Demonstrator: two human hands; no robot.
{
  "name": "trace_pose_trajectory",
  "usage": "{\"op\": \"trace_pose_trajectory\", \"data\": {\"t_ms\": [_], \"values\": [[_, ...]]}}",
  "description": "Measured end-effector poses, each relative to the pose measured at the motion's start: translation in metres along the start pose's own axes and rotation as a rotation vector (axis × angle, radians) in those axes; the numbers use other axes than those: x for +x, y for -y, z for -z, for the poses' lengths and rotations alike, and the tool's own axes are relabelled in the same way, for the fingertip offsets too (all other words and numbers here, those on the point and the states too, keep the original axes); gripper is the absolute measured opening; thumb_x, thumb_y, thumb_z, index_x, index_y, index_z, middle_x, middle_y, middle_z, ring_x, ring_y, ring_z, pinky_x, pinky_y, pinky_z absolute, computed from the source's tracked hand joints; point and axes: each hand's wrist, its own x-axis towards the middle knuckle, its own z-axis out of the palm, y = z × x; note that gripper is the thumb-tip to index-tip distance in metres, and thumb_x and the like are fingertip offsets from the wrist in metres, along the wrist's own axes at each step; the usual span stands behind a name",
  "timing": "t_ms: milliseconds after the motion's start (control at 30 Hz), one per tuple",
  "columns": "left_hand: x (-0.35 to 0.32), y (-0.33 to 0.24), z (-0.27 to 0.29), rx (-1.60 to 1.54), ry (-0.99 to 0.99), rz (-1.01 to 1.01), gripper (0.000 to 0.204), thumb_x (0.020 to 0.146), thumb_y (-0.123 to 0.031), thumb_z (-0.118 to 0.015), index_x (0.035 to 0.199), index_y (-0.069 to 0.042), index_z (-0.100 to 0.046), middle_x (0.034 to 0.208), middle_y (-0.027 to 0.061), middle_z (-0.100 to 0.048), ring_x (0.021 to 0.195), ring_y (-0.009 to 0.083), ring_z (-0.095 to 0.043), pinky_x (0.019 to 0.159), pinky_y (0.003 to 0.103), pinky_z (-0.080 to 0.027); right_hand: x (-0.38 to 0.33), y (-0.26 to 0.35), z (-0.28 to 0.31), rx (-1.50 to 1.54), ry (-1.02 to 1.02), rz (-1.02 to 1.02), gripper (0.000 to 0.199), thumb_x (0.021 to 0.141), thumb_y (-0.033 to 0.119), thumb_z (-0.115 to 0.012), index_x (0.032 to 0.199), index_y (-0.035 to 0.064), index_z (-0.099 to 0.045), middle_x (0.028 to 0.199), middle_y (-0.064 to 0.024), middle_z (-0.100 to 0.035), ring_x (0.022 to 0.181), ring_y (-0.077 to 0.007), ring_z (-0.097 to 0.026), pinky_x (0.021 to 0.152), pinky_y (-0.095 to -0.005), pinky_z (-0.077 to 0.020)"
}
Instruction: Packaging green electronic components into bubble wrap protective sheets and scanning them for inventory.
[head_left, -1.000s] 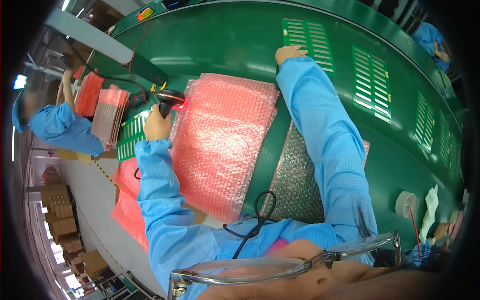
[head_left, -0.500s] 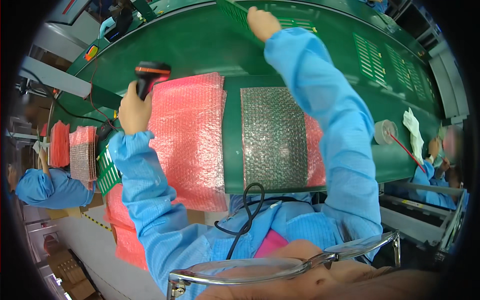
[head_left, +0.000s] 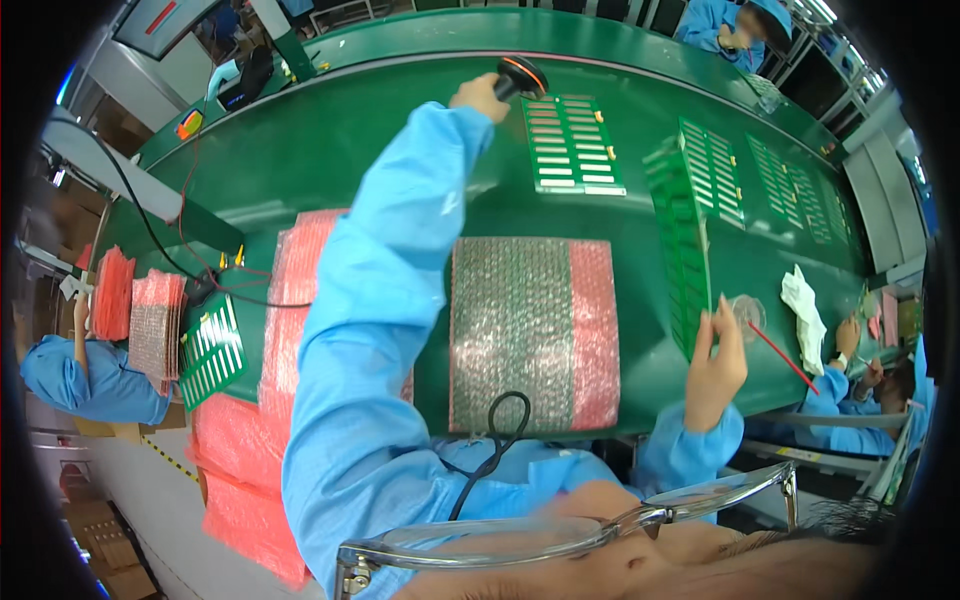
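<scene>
My left hand is wrapped round the grip of a black and orange handheld barcode scanner, stretched far out over the green bench. Just right of the scanner, a green circuit board panel with rows of pale slots lies flat. My right hand, near the right front of the bench, pinches the lower edge of another green circuit board panel, which is tilted nearly on edge and somewhat blurred. In front of me lies a bubble-wrap packet, dark grey at the left and pink at the right.
More circuit board panels lie at the far right. Pink bubble bags are partly under my left arm. A round clear dish and a white cloth sit at the right. One co-worker is at the left, others at the right and far side.
My left hand has carried the scanner far forward and right, next to the flat panel. My right hand has drawn its panel back toward me and to the right.
</scene>
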Motion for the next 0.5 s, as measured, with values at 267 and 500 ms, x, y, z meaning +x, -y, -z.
{"op": "trace_pose_trajectory", "data": {"t_ms": [267, 500], "values": [[0.075, 0.003, -0.101, 0.089, 0.08, 0.157, 0.045, 0.066, -0.023, -0.066, 0.11, -0.016, -0.056, 0.101, 0.0124, -0.061, 0.096, 0.0311, -0.057, 0.084, 0.04, -0.046, -0.034, 0.028, -0.008, 0.138, 0.395, 0.006, 0.013, 0.074, -0.002, -0.061, 0.084, -0.0011, -0.053, 0.087, -0.0146, -0.054, 0.078, -0.0312, -0.054, 0.067, -0.0361, -0.0451], [0.062, -0.001, -0.094, 0.019, 0.111, 0.138, 0.049, 0.066, -0.026, -0.069, 0.112, -0.015, -0.055, 0.102, 0.0122, -0.061, 0.096, 0.0307, -0.058, 0.084, 0.039, -0.046, -0.062, 0.023, -0.033, 0.117, 0.559, 0.171, 0.016, 0.069, 0.003, -0.065, 0.079, 0.0009, -0.053, 0.084, -0.0116, -0.051, 0.077, -0.0298, -0.05, 0.063, -0.0373, -0.0437]]}}
